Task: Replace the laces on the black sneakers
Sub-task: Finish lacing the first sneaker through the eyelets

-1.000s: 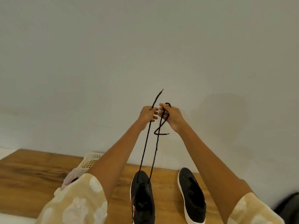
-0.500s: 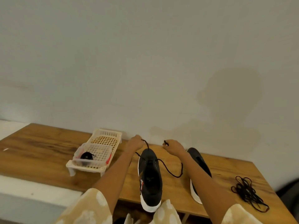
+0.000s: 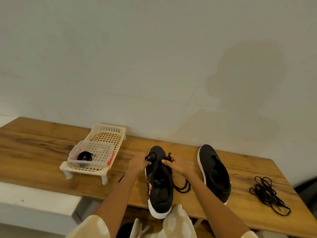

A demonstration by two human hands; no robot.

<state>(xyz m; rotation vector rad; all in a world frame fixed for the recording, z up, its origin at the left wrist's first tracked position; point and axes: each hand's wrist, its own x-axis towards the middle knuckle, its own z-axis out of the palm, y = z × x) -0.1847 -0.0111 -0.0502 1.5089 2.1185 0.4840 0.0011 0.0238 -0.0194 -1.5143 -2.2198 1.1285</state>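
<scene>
Two black sneakers with white soles stand on a wooden table [image 3: 42, 148]. The left sneaker [image 3: 160, 184] has a black lace [image 3: 183, 186] threaded near its toe, with slack looping on the table to its right. My left hand [image 3: 139, 163] pinches one lace end at the shoe's left eyelets. My right hand [image 3: 176, 164] pinches the other end at the right eyelets. The right sneaker [image 3: 215, 172] has no lace.
A cream plastic basket rack [image 3: 109, 134] stands at the left, holding a clear box [image 3: 103, 152] with a coiled black lace [image 3: 84, 156]. A loose bundle of black laces [image 3: 269, 193] lies at the right. A wall rises behind the table.
My hands came down from holding the lace ends high in the air to the sneaker's eyelets. The view tilted down, and the lace slack now lies on the table.
</scene>
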